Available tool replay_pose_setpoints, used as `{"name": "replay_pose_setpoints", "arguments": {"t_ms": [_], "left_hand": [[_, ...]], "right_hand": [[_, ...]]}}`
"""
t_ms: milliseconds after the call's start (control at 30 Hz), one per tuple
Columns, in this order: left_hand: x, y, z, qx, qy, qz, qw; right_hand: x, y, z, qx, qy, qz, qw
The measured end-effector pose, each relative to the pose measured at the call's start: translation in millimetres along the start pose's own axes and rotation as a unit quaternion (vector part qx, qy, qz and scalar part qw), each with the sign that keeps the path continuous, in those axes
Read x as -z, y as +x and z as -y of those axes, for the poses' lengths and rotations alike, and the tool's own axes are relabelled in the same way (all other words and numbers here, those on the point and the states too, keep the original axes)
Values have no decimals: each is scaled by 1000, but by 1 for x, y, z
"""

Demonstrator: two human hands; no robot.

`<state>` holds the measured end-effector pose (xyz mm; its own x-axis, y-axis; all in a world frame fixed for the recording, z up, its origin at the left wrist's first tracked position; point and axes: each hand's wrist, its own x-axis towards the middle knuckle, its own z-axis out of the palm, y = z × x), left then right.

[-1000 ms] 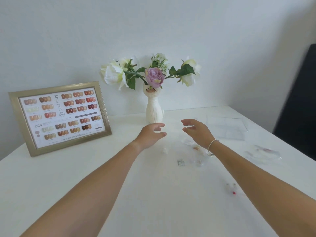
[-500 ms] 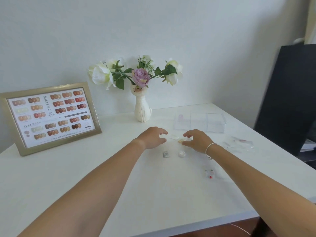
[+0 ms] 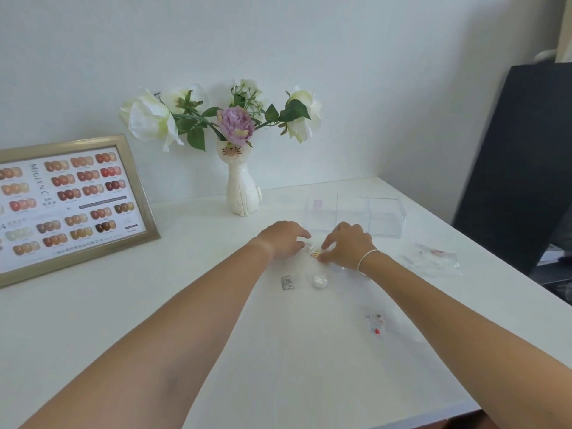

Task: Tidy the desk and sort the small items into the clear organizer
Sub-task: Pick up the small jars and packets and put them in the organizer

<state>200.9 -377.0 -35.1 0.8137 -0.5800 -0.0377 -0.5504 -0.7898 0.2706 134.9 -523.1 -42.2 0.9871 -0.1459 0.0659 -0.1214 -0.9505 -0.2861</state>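
The clear organizer stands at the back right of the white desk, divided into compartments, with something pale pink in its left one. Just in front of it, my left hand rests palm down with curled fingers touching a small clear packet. My right hand pinches at a small gold item on the desk. Nearer me lie a silver glitter packet, a small white round pot and a clear packet with red bits.
A cat-shaped white vase with flowers stands at the back. A gold-framed nail colour chart leans at the left. Crumpled clear bags lie at the right. A black panel stands beyond the desk's right edge.
Both hands have dropped from hovering above the desk onto the small items in front of the organizer, and my view has shifted right and down.
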Motion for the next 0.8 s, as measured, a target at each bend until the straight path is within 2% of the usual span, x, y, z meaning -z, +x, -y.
{"name": "replay_pose_setpoints", "arguments": {"t_ms": [200,467,600,800], "left_hand": [[-3,5,1,5,5,-1,1000],[-1,4,7,19,-15,6,1000],[3,3,13,9,-82,-14,997],[31,5,20,16,-199,-69,977]], "right_hand": [[2,4,5,-4,-18,27,999],[5,4,8,-7,36,26,999],[19,10,7,6,106,7,994],[45,39,0,19,255,-86,963]]}}
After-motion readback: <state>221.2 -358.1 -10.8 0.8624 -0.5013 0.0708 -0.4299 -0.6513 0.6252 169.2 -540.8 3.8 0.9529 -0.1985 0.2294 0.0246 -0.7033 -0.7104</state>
